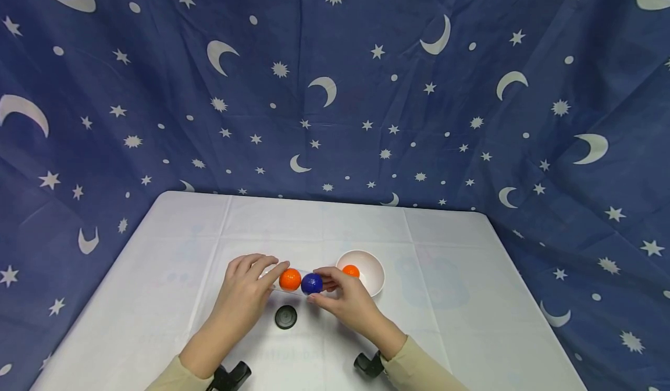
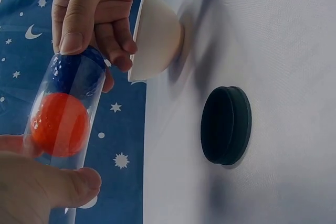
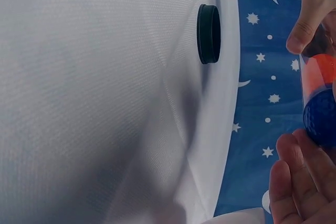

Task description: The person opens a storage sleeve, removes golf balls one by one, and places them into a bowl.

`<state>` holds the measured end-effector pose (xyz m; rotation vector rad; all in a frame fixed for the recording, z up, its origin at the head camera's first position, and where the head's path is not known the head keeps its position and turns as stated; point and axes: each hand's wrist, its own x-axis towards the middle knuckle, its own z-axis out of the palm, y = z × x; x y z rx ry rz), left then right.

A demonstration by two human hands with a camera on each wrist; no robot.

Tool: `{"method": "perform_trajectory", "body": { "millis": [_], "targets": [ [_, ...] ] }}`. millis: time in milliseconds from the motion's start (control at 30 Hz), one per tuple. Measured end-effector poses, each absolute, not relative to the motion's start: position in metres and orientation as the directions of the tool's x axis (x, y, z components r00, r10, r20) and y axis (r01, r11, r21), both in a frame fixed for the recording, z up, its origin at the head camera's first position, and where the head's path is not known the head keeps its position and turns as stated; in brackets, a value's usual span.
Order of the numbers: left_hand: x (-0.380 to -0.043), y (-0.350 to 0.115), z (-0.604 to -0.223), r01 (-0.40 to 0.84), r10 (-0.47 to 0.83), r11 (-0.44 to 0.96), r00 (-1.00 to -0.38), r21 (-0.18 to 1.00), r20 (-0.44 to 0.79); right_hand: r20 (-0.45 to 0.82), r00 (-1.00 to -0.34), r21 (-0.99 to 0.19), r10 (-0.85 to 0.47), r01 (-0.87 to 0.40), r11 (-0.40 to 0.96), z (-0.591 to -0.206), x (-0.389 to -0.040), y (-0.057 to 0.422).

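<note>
1. a clear plastic tube is gripped above the table between the thumb and fingers of the left hand.
2. at the tube's end, a glossy blue ball is held between the right hand's thumb and fingers.
3. inside the tube, a glossy orange ball is seen beside the blue one.
4. a dark round cap is laid on the white cloth-covered table; a second orange ball is held by a white bowl.
5. the balls could be spilled, probably, if the tube were tipped and the right fingers lifted.
6. the tube's other end is hidden by the left hand; whether the blue ball is fully inside cannot be told.
</note>
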<state>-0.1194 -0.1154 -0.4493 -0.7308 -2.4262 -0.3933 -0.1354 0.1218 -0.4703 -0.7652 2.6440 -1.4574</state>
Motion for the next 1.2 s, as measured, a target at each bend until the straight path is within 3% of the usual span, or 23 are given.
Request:
{"method": "perform_trajectory", "body": {
  "millis": [433,1000,1200],
  "targets": [
    [-0.121,-0.117,-0.452,0.564,0.393,0.812,-0.718,0.150,0.574,0.279,-0.862,-0.776,-0.424,-0.463,0.429,-0.465,-0.136,0.124],
    [-0.122,-0.118,-0.453,0.563,0.375,0.806,-0.723,0.181,0.579,0.285,-0.870,-0.785,-0.403,-0.453,0.423,-0.462,-0.139,0.134],
    [-0.123,-0.118,-0.452,0.565,0.370,0.802,-0.725,0.193,0.581,0.357,-0.861,-0.740,-0.361,-0.497,0.454,-0.457,-0.146,0.147]
  ]
}}
